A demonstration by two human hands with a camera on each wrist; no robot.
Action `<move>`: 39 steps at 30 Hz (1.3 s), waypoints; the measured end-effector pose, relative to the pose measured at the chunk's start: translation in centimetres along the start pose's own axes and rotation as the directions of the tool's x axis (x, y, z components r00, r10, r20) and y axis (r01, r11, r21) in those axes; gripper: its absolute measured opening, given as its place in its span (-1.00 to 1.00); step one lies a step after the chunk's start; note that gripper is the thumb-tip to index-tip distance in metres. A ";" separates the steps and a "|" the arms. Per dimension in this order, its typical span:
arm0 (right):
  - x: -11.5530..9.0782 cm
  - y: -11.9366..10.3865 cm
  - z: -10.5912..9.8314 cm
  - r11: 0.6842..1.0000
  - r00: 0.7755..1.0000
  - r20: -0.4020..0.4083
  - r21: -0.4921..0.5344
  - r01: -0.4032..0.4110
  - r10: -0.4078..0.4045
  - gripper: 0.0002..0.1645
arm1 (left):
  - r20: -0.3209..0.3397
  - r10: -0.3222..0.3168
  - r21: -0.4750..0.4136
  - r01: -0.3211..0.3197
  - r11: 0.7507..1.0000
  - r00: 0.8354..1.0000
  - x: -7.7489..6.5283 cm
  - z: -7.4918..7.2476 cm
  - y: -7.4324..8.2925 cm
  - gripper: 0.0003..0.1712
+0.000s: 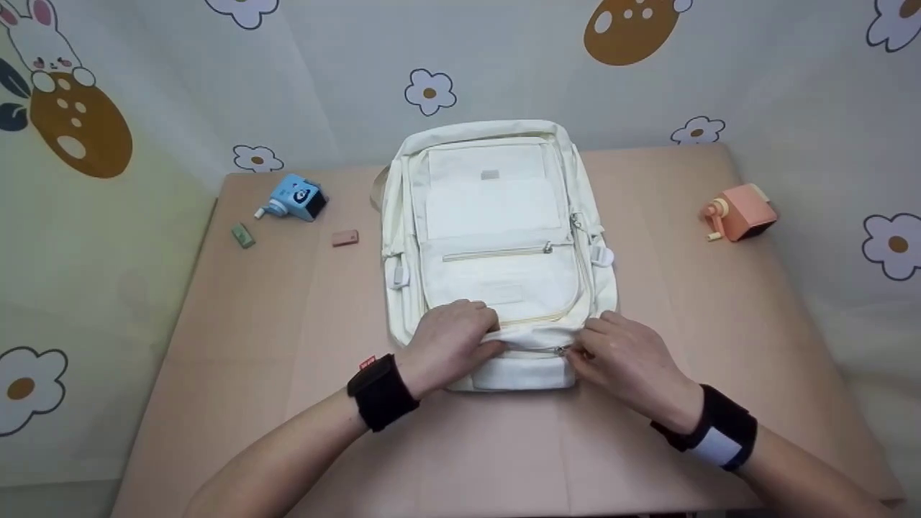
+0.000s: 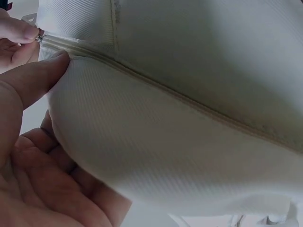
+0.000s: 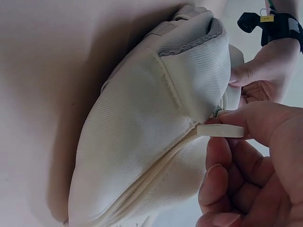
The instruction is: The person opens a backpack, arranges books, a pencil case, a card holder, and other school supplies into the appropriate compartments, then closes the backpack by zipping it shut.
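A cream backpack (image 1: 493, 205) lies flat on the table, its front pockets facing up. At its lower end my left hand (image 1: 447, 342) holds the fabric below the front pocket, thumb above and fingers underneath, as the left wrist view shows. My right hand (image 1: 633, 363) is at the lower right corner, pinching the zipper's slider. A pale pull tab (image 3: 220, 130) sticks out between its thumb and fingers in the right wrist view. From there the zipper (image 2: 180, 98) runs along the bag's bottom section, its two edges lying together in the left wrist view.
Left of the backpack are a blue crank pencil sharpener (image 1: 296, 197), a green eraser (image 1: 243, 235) and a pink eraser (image 1: 345, 238). An orange crank sharpener (image 1: 745, 212) stands at the far right of the table (image 1: 691, 288). Patterned cloth (image 1: 345, 79) hangs behind.
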State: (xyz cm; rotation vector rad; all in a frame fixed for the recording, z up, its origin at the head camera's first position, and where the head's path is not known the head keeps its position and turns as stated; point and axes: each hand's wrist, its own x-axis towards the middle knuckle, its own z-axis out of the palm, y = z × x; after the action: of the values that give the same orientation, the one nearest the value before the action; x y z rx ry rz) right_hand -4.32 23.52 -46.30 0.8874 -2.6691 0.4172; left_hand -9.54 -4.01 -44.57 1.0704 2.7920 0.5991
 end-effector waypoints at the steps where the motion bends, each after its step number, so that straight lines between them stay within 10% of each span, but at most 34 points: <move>1: -0.1 0.1 -0.1 1.000 1.000 0.001 -0.003 0.000 0.000 -0.82 | 0.001 -0.001 -0.001 0.001 1.000 1.000 0.0 0.0 0.0 -0.70; 15: -1.6 2.9 -1.5 0.988 0.985 0.083 -0.001 -0.155 0.154 -0.82 | 0.031 -0.014 0.012 0.014 1.000 0.999 -0.3 -0.1 0.0 -0.70; 26: -2.1 4.3 -1.3 0.987 0.987 -0.007 0.014 -0.158 0.158 -0.86 | 0.071 0.016 0.047 -0.020 0.999 0.997 0.2 -0.1 0.3 -0.74; 39: -2.5 3.8 -1.1 0.982 0.984 -0.035 0.074 -0.171 0.174 -0.84 | 0.048 0.144 0.206 -0.151 0.967 0.988 2.3 0.2 3.7 -0.64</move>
State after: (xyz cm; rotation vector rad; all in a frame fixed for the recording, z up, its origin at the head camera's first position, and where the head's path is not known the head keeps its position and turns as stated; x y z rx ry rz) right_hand -4.57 28.19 -46.89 0.6604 -2.7176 0.5668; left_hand -8.88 0.12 -43.19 1.3232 2.8132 0.3009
